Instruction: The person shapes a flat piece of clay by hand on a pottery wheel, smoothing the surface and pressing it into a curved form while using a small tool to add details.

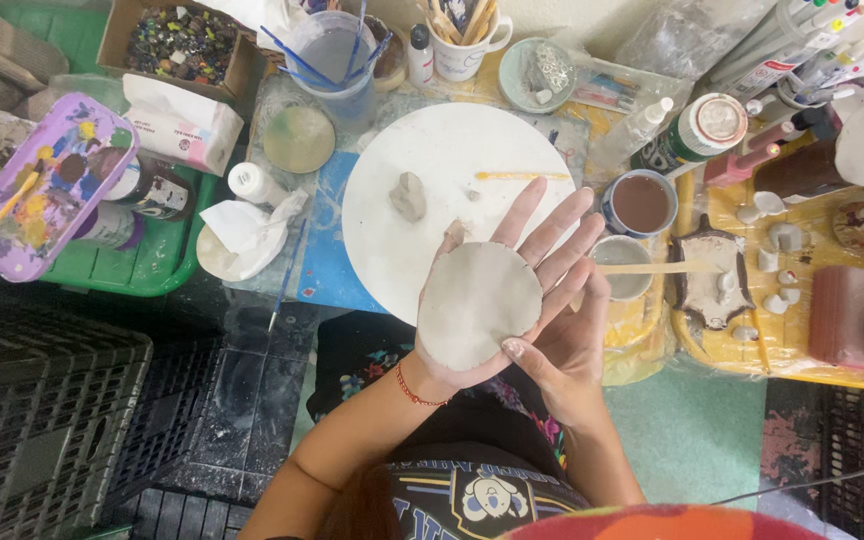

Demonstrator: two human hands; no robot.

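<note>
Above the round white board [452, 160], my left hand [522, 270], fingers spread flat, carries a flattened grey clay disc [477, 305]; right hand [562, 350] pinches its rim

Far left: open brown cardboard box [180, 42] of beads; just nearer, a white wrapped packet [184, 125] with red edging. Far right: a green-labelled, white-capped bottle [694, 132] lying on the table.

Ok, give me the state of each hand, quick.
Left hand: open, palm up, flat clay disc resting on it.
Right hand: under the left hand, thumb on the disc's edge; open or closed cannot be told.
</note>
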